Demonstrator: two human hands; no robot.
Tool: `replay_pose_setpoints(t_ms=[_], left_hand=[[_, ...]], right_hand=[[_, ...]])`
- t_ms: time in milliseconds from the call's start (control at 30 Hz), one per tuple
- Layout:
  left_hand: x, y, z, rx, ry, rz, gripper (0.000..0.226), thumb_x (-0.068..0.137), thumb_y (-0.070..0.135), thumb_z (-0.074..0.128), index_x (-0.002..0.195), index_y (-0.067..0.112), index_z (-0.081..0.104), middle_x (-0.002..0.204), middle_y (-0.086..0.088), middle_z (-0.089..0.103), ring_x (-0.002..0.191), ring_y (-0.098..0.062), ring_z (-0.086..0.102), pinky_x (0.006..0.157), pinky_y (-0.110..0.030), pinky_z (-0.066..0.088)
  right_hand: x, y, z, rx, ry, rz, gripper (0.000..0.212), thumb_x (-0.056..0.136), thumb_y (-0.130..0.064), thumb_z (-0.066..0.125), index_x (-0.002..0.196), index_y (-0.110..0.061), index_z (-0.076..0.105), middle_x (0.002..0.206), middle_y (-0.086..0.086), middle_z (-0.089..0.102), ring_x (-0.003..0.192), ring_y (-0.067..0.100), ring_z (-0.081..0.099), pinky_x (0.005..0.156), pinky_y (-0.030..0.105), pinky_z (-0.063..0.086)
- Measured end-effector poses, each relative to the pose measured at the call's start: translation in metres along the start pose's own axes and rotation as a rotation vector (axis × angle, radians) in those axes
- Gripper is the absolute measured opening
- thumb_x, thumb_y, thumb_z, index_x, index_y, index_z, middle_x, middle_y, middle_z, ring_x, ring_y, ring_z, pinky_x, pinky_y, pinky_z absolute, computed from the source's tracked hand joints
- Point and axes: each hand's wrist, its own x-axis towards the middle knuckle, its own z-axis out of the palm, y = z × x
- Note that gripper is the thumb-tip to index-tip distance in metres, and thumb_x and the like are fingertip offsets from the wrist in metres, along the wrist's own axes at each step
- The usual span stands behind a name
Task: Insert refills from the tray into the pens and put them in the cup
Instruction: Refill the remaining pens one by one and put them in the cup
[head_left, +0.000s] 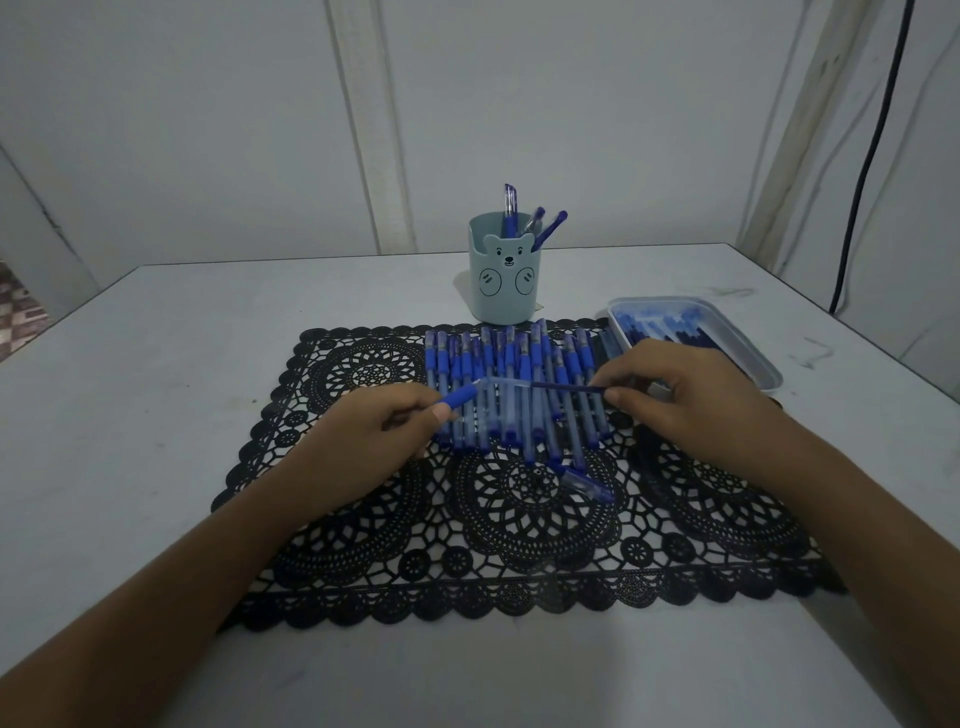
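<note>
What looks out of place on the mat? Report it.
One translucent blue pen cap lies alone and askew on the black lace placemat, nearer the person than the row of blue pens, which lie roughly parallel. Nothing spilled or broken shows.

The scene is dimly lit and tinted a cold blue-grey throughout. The wall is rendered brightest, while the forearms in the lower corners are left dark and soft. A broad, diffuse shadow is cast on the table near the lower edge. Fine detail in the black mat is muddied by noise. The pen and refill are slightly smeared. Straight lines are bowed toward the frame edges.
</note>
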Motion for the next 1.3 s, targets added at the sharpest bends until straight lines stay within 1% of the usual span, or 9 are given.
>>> replay_pose_setpoints(t_ms=[100, 167, 267, 333, 467, 667, 1033, 1200, 1300], left_hand=[[-0.002, -0.003, 0.001, 0.211, -0.048, 0.056, 0.025, 0.093, 0.035, 0.046, 0.096, 0.020, 0.066, 0.055, 0.008, 0.053, 0.053, -0.006, 0.049, 0.045, -0.014, 0.035], [-0.003, -0.003, 0.003, 0.361, -0.098, 0.104, 0.036, 0.087, 0.046, 0.036, 0.100, 0.026, 0.064, 0.060, 0.012, 0.055, 0.060, -0.003, 0.053, 0.045, -0.013, 0.033], [-0.004, -0.002, 0.007, 0.349, -0.114, 0.115, 0.039, 0.084, 0.050, 0.033, 0.102, 0.030, 0.062, 0.068, 0.014, 0.058, 0.059, -0.004, 0.053, 0.051, -0.015, 0.037], [-0.004, 0.000, 0.009, 0.324, -0.105, 0.134, 0.038, 0.084, 0.052, 0.034, 0.100, 0.032, 0.062, 0.069, 0.014, 0.059, 0.059, -0.003, 0.053, 0.051, -0.017, 0.040], [-0.005, 0.004, 0.011, 0.246, -0.097, 0.175, 0.045, 0.080, 0.057, 0.031, 0.099, 0.031, 0.063, 0.067, 0.011, 0.060, 0.057, -0.006, 0.053, 0.048, -0.017, 0.040], [-0.004, 0.004, 0.009, 0.181, -0.092, 0.119, 0.032, 0.084, 0.044, 0.041, 0.097, 0.027, 0.065, 0.055, 0.015, 0.055, 0.053, -0.002, 0.052, 0.048, -0.012, 0.036], [-0.003, -0.001, 0.007, 0.205, -0.047, 0.064, 0.027, 0.089, 0.041, 0.045, 0.093, 0.025, 0.066, 0.053, 0.010, 0.052, 0.050, -0.010, 0.050, 0.045, -0.019, 0.038], [-0.003, -0.001, 0.007, 0.202, -0.039, 0.057, 0.030, 0.087, 0.043, 0.044, 0.095, 0.025, 0.066, 0.053, 0.008, 0.053, 0.049, -0.012, 0.050, 0.045, -0.019, 0.039], [-0.003, 0.001, 0.007, 0.203, -0.045, 0.055, 0.020, 0.092, 0.034, 0.050, 0.093, 0.023, 0.066, 0.051, 0.008, 0.051, 0.048, -0.010, 0.048, 0.044, -0.019, 0.038]], right_hand=[[0.000, 0.005, 0.001, -0.155, 0.028, -0.109, 0.016, 0.083, -0.014, 0.065, 0.094, -0.023, 0.070, 0.082, -0.013, 0.056, 0.076, 0.010, 0.055, 0.072, 0.041, 0.051], [0.000, 0.005, 0.003, -0.185, 0.027, -0.160, 0.015, 0.084, -0.019, 0.063, 0.095, -0.026, 0.070, 0.083, -0.014, 0.055, 0.077, 0.011, 0.053, 0.070, 0.047, 0.049], [-0.003, -0.006, 0.011, -0.110, -0.010, -0.204, 0.020, 0.084, -0.030, 0.057, 0.099, -0.027, 0.070, 0.083, -0.017, 0.057, 0.077, 0.007, 0.054, 0.069, 0.040, 0.051], [-0.006, -0.023, 0.019, 0.028, -0.022, -0.199, 0.027, 0.082, -0.031, 0.057, 0.107, -0.031, 0.065, 0.082, -0.020, 0.060, 0.077, 0.000, 0.056, 0.071, 0.021, 0.049], [-0.012, -0.045, 0.027, 0.412, -0.072, 0.002, 0.043, 0.083, -0.032, 0.058, 0.123, -0.043, 0.046, 0.099, -0.024, 0.063, 0.095, -0.014, 0.055, 0.081, -0.001, 0.038], [-0.012, -0.039, 0.026, 0.367, -0.013, 0.097, 0.005, 0.088, -0.021, 0.056, 0.090, -0.023, 0.061, 0.076, -0.012, 0.059, 0.069, -0.006, 0.053, 0.061, 0.005, 0.038], [-0.014, -0.038, 0.030, 0.052, -0.112, -0.017, 0.026, 0.087, -0.044, 0.042, 0.092, -0.027, 0.061, 0.084, -0.013, 0.056, 0.079, 0.004, 0.051, 0.076, 0.035, 0.045], [-0.019, -0.038, 0.039, -0.265, -0.155, -0.235, 0.029, 0.081, -0.050, 0.042, 0.087, -0.032, 0.064, 0.079, -0.014, 0.054, 0.077, 0.009, 0.050, 0.068, 0.029, 0.028], [-0.015, -0.043, 0.035, -0.069, -0.154, -0.145, 0.008, 0.087, -0.031, 0.056, 0.090, -0.029, 0.064, 0.080, -0.018, 0.057, 0.077, 0.001, 0.050, 0.072, 0.022, 0.036]])
